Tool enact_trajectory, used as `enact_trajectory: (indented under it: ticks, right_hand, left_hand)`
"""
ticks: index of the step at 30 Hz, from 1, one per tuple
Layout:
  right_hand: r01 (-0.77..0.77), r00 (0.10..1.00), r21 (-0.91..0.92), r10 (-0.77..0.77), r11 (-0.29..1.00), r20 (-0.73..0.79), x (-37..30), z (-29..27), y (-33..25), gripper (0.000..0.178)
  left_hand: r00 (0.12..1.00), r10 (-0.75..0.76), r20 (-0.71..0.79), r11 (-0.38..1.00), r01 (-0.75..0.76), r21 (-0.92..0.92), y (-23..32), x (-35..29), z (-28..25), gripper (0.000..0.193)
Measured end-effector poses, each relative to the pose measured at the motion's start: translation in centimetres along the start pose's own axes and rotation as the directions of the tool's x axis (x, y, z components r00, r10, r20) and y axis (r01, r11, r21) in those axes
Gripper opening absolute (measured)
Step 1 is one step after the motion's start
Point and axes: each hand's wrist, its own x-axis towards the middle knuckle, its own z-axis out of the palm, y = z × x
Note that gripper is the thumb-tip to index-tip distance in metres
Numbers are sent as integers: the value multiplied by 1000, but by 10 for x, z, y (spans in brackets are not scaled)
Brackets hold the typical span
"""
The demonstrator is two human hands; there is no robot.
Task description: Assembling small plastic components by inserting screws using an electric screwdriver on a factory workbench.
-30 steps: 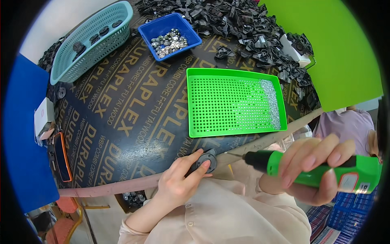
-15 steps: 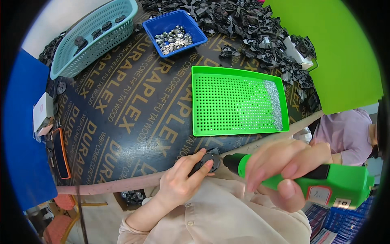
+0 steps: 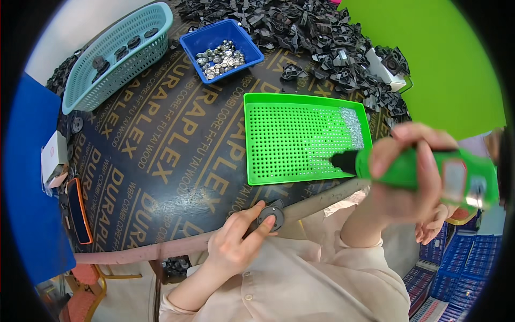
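Note:
Near the table's front edge, my left hand (image 3: 236,236) grips a dark round plastic part (image 3: 271,217) between thumb and fingers. My right hand (image 3: 410,172), smeared by motion, is wrapped round a green electric screwdriver (image 3: 456,174). The tool's black nose and thin bit reach over the lower right of a green perforated tray (image 3: 273,178). Small silvery screws (image 3: 352,129) lie heaped along that tray's right end, and more stand in several of its holes. Whether the bit touches a screw I cannot tell.
Behind the tray, black plastic parts (image 3: 284,27) are piled. A blue bin (image 3: 196,40) with round metal pieces and a pale teal basket (image 3: 80,91) stand further left. An orange-edged phone (image 3: 79,211) lies at the left. Another person's hand (image 3: 433,222) shows at the right.
My right hand has lifted the screwdriver away from the round part and up over the tray. The left hand still holds the part in nearly the same place. The view has shifted slightly.

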Motion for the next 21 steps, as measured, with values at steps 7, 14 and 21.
enact_trajectory:
  ticks: [7, 14, 21]
  right_hand:
    - [-55, 998, -231, 49, 971, -33, 7, -4, 39, 19]
    - [-86, 996, -181, 79, 980, -44, 8, 1, 41, 14]
    - [105, 988, -362, -55, 926, 146, 11, -9, 40, 16]
  left_hand:
    - [1000, 8, -7, 1000, -8, 10, -5, -3, 0, 40]
    - [999, -19, 30, 1000, 19, -15, -5, -3, -2, 39]
    - [999, 35, -18, 999, -35, 16, -8, -5, 1, 33]
